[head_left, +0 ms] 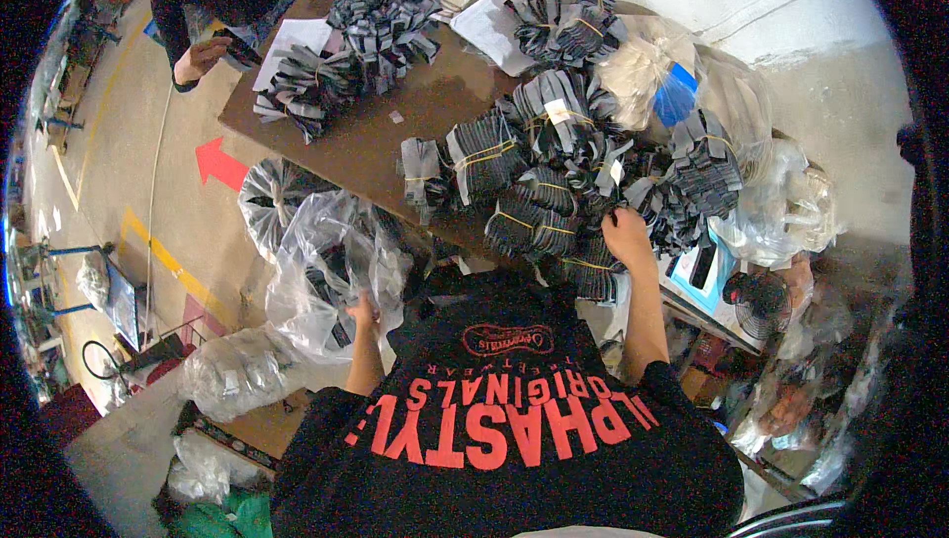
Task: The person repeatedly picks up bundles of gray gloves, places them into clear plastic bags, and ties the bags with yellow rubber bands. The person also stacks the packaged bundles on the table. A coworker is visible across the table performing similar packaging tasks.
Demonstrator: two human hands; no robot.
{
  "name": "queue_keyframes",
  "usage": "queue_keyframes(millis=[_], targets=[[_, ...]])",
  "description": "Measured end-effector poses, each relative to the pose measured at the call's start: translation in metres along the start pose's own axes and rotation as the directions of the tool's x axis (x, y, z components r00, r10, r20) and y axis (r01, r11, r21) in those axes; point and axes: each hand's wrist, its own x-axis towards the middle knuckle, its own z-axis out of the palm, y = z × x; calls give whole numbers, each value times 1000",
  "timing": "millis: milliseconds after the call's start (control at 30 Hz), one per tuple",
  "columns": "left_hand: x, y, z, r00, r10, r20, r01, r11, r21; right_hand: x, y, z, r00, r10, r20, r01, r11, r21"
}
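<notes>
My left hand (364,314) is closed on the edge of a clear plastic bag (341,231), low beside the table's front edge. A few dark pieces show through the bag's film. On the right, my right hand (625,238) reaches into a heap of dark grey fabric strip bundles (583,177). Its fingers are bent and pressed together at a dark strip bundle (600,224), and the fingertips are partly hidden among the strips. Yellowish bands tie several bundles, such as the one (484,150) left of the heap.
The brown table (336,157) bears more strip bundles (381,34) at its far side. Across it stands a person holding a dark phone-like object (234,48). Plastic-wrapped goods (736,93) lie at the right, above a small black fan (756,301). Another filled bag (232,375) sits lower left.
</notes>
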Motion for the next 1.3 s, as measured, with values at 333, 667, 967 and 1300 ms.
queue_keyframes(millis=[333,667,967,1300], targets=[[26,-28,-2,963,187,-192,0,716,698,-5,-40,-21,977,-86,-193,57,987,-151],[-25,-5,42,849,478,-223,-66,516,854,0,-113,-3,868,-393,-302,367,919,-143],[-68,36,44,693,702,164,-716,644,271,6,-188,30,773,-611,-168,624,781,31],[-66,52,30,826,475,303,-559,757,338,-20,-253,76,606,-794,-42,750,553,363]])
